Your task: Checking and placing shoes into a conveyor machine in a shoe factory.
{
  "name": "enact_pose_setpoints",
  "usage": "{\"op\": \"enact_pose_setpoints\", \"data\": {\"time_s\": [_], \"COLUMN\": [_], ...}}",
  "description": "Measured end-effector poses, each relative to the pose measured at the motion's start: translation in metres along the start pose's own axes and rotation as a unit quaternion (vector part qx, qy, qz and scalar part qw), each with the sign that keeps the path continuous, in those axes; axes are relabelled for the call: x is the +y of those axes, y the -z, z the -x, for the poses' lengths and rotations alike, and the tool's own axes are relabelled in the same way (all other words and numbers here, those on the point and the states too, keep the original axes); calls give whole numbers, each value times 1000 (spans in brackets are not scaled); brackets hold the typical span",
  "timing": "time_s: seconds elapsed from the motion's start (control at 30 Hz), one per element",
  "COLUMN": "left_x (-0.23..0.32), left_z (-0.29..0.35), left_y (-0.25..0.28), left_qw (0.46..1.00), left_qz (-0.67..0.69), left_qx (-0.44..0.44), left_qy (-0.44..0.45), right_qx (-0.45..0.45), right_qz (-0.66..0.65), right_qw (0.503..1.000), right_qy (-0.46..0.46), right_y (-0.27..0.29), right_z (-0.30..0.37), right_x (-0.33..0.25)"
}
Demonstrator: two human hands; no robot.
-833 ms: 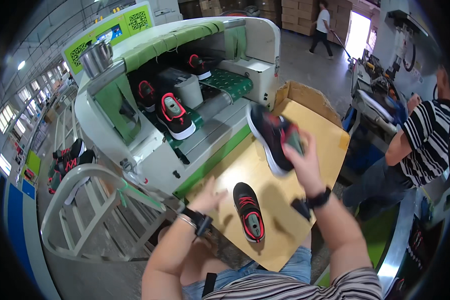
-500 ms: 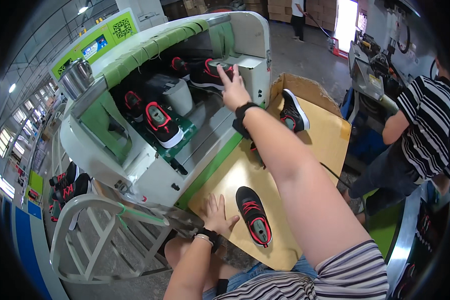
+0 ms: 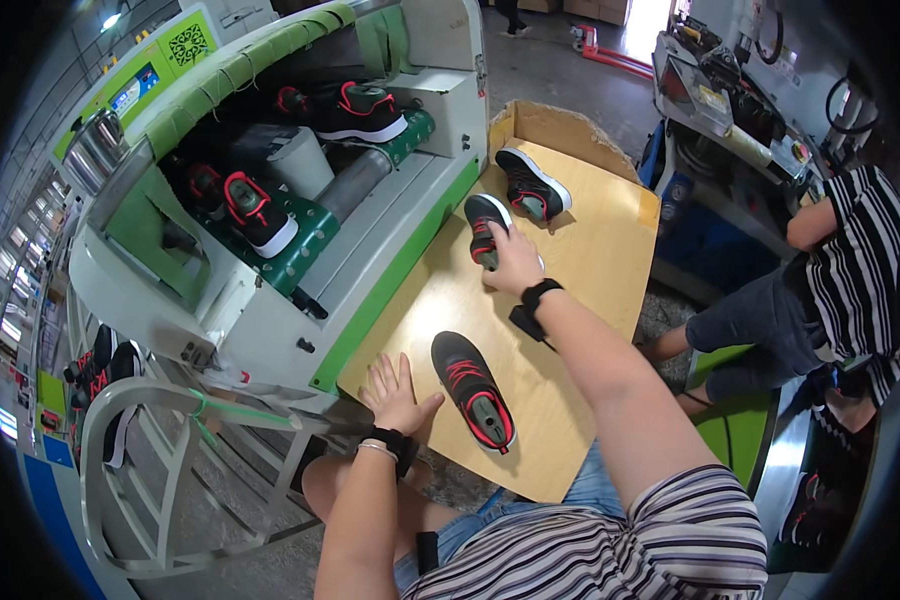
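My right hand (image 3: 516,262) reaches across the wooden board (image 3: 580,330) and is closed around a black shoe (image 3: 485,222) with red trim and a white sole. Just beyond it lies another black shoe (image 3: 532,186), its white sole edge facing right. My left hand (image 3: 398,396) rests on the board's near left edge with its fingers spread, holding nothing. Close to its right stands a black shoe (image 3: 472,388) with red laces and a grey-green insert in its opening; the hand does not touch it.
At the left, a white machine (image 3: 370,270) with a green padded hood holds several shoes on green belts (image 3: 315,240). A metal rack (image 3: 170,450) stands at the lower left, with more shoes (image 3: 110,385) behind it. A co-worker in a striped shirt (image 3: 860,270) is at the right. A steel pot (image 3: 95,150) sits on the machine.
My right hand has come back from the shoe at the machine's opening and taken hold of a shoe on the board. The view has shifted; my left hand stays on the board.
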State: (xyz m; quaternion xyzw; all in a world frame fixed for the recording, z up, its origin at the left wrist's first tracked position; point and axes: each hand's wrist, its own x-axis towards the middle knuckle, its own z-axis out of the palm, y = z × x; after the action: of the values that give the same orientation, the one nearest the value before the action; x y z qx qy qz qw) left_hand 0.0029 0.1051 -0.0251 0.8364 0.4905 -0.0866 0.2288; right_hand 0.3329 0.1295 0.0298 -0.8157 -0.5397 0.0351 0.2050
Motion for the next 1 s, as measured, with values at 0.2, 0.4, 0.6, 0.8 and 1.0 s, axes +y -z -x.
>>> {"op": "enact_pose_setpoints", "data": {"time_s": [0.2, 0.4, 0.6, 0.8, 1.0], "left_x": [4, -4, 78, 83, 74], "left_z": [-1, 0, 71, 95, 43], "left_y": [1, 20, 72, 109, 177], "left_qw": [1000, 938, 830, 504, 458], "left_qz": [0, 340, 488, 788, 858], "left_qx": [-3, 65, 207, -194, -81], "left_qy": [20, 32, -174, -294, -220], "right_qx": [-52, -42, -21, -28, -102], "right_qz": [-383, -422, -623, -542, -337], "right_qw": [916, 892, 776, 824, 933], "right_qy": [-108, -154, -94, 162, 75], "right_y": [27, 44, 98, 101, 11], "right_z": [128, 208, 215, 230, 267], "right_x": [45, 22, -47, -81, -82]}}
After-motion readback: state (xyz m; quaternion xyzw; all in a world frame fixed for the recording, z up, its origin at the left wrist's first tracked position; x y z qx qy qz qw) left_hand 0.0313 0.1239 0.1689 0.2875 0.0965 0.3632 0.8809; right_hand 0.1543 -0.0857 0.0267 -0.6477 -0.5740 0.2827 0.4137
